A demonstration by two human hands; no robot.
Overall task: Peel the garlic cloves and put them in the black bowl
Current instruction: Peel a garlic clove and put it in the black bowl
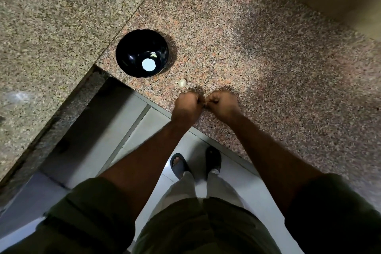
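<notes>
**Two hands meeting over the table edge, bowl and loose clove beyond**

Head view, looking down. The left hand (186, 107) and the right hand (221, 105) are brought knuckle to knuckle above the near edge of the speckled granite table (247, 57). The fingers of both hands are curled tightly inward and meet at a single spot between the two fists; whatever they pinch there is hidden by the fingers themselves, so it cannot be told what it is.

The black bowl (125, 53) stands upright on the table, beyond and to the left of the hands, close to the seam between two stone slabs. Inside it lies one pale peeled garlic clove (153, 55) near the far wall, beside a bright round reflection on the bowl's floor. An unpeeled garlic clove (181, 83) lies on the table between the bowl and the left hand, near both but touching neither.

Below the forearms appear olive sleeves (92, 208), light trousers and dark sandals (179, 166) on a pale tiled floor (144, 126).
</notes>
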